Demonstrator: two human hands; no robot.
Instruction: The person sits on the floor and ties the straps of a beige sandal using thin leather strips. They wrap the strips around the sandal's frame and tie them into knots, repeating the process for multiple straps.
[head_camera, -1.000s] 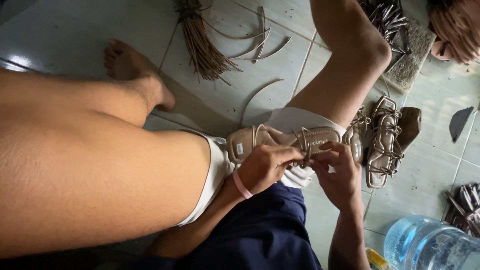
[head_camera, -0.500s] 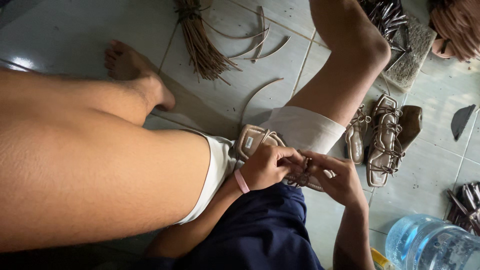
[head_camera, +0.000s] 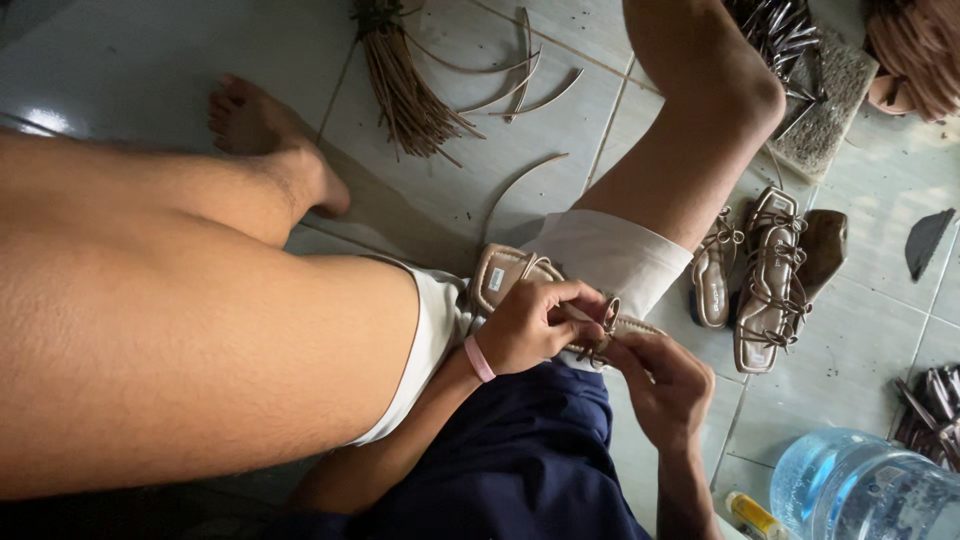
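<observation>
The left hand (head_camera: 530, 325) steadies a tan strappy sandal (head_camera: 520, 285) that lies across the lap, against the white shorts (head_camera: 600, 255), its grip pinching the thin straps (head_camera: 600, 325) near the sandal's middle. The right hand (head_camera: 665, 385) meets it from below, its grip pinching the same strap cluster. Done well, this likely calls for even tension and one hand bracing the sole. The sandal's long axis runs from upper left to lower right; which end is the toe cannot be told.

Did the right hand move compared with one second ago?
Yes. The right hand has dropped lower in view, away from the finished sandals on the floor, and now sits below the sandal being worked.
</observation>
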